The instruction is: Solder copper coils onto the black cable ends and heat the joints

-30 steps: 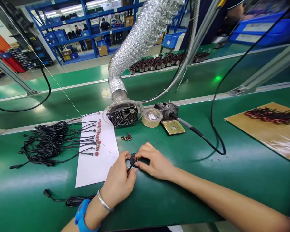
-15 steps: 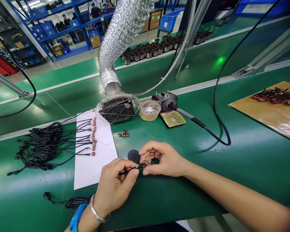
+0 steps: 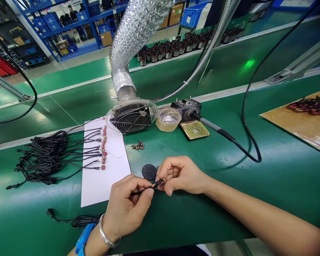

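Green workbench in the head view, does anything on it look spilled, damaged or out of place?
Nothing looks spilled or clearly damaged. The untidiest spot is the heap of thin black cables at left, tangled at one side, though they run out in a row onto the white rectangular sheet.

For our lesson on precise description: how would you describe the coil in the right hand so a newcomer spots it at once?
On the green workbench, find the fan grille, then go down past the black disc. Beside it, the right hand holds the copper-wound coil. Unlike the clustered coils lying near the grille, this one is hand-held.
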Demonstrator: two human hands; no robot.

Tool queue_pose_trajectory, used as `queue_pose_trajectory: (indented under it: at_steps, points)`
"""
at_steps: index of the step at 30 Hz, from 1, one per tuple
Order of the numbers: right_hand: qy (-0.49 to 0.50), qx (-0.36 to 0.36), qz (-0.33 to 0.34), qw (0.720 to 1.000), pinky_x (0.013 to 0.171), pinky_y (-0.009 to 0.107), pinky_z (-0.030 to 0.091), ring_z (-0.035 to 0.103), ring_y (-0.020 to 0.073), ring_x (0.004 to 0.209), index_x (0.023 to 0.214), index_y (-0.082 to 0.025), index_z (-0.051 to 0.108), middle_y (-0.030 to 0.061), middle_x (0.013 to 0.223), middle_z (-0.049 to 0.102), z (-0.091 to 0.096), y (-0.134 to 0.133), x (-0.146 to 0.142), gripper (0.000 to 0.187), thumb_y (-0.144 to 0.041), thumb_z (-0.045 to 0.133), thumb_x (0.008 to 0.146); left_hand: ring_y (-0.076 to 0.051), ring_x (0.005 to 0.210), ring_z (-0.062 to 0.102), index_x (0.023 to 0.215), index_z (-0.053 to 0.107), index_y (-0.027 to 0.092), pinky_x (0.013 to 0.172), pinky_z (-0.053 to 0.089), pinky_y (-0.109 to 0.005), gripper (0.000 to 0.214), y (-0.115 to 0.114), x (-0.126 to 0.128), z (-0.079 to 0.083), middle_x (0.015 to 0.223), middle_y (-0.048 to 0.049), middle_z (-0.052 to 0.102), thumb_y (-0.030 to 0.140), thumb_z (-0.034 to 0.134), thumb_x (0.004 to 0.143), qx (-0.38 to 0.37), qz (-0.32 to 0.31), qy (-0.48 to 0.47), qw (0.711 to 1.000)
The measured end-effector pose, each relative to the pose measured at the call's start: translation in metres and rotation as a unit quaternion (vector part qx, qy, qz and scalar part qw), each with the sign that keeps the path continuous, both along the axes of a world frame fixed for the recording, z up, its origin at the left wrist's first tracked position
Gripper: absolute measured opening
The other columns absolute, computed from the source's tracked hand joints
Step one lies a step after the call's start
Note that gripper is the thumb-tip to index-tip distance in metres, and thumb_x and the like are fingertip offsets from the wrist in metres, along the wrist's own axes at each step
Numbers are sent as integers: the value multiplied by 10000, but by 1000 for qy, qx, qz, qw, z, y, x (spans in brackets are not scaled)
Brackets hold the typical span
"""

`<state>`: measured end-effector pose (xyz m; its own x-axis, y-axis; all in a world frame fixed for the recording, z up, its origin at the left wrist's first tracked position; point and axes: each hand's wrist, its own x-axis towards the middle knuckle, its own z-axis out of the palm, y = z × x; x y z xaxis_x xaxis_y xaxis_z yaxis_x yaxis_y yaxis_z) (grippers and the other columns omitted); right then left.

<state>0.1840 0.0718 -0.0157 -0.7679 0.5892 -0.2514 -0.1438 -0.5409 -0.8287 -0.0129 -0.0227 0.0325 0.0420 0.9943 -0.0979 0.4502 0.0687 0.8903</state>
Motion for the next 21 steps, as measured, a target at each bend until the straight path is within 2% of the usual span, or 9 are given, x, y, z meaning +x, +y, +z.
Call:
queue_pose_trajectory:
  at_steps: [4, 6, 8, 12, 15, 18, 21]
  points:
    - [0, -7, 65, 998, 629, 215, 577, 678, 95, 703, 928, -164, 544, 16, 861, 674, 7, -3, 1, 400, -309, 842, 704, -97, 570, 511, 890, 710, 188, 529, 394, -217, 123, 2, 1, 0, 695, -12, 604, 237, 597, 896, 33, -15, 47, 998]
    - [-22, 9, 85, 996, 555, 186, 526, 626, 81, 639, 938, -164, 527, -13, 756, 612, 10, -5, 1, 357, -409, 746, 801, -93, 559, 500, 904, 706, 186, 526, 394, -213, 113, 3, 2, 0, 693, -8, 601, 223, 599, 891, 52, -26, 72, 996]
    - [-69, 52, 82, 993, 496, 158, 459, 555, 67, 573, 861, -161, 529, -38, 647, 535, 13, -6, 0, 328, -451, 679, 842, -91, 563, 499, 912, 701, 187, 546, 408, -211, 107, 3, 2, -1, 705, -7, 605, 213, 600, 888, 59, -39, 89, 993]
    - [-132, 132, 76, 979, 472, 169, 395, 455, 59, 532, 792, -168, 527, -43, 624, 482, 19, -6, 1, 258, -400, 602, 873, -98, 615, 532, 948, 696, 197, 618, 447, -217, 118, 2, 2, -3, 747, -10, 620, 210, 589, 901, 47, -62, 100, 992]
    - [-161, 221, 82, 958, 500, 185, 361, 416, 56, 541, 798, -166, 543, -39, 651, 485, 25, -5, 4, 174, -309, 543, 898, -101, 646, 553, 982, 696, 200, 634, 461, -214, 133, 2, 2, -3, 774, -14, 630, 217, 583, 914, 42, -70, 92, 992]
    - [-181, 303, 85, 932, 534, 200, 367, 422, 63, 577, 796, -171, 554, -25, 707, 522, 30, -4, 7, 113, -234, 527, 886, -100, 670, 577, 992, 701, 198, 637, 472, -209, 144, 3, 2, -2, 808, -21, 650, 218, 576, 925, 39, -81, 85, 992]
    - [-181, 348, 93, 915, 563, 204, 385, 451, 70, 603, 790, -181, 549, -25, 726, 541, 32, -3, 8, 74, -164, 518, 855, -114, 739, 617, 989, 710, 198, 683, 493, -220, 156, 5, 2, -1, 848, -33, 674, 216, 565, 933, 32, -101, 84, 991]
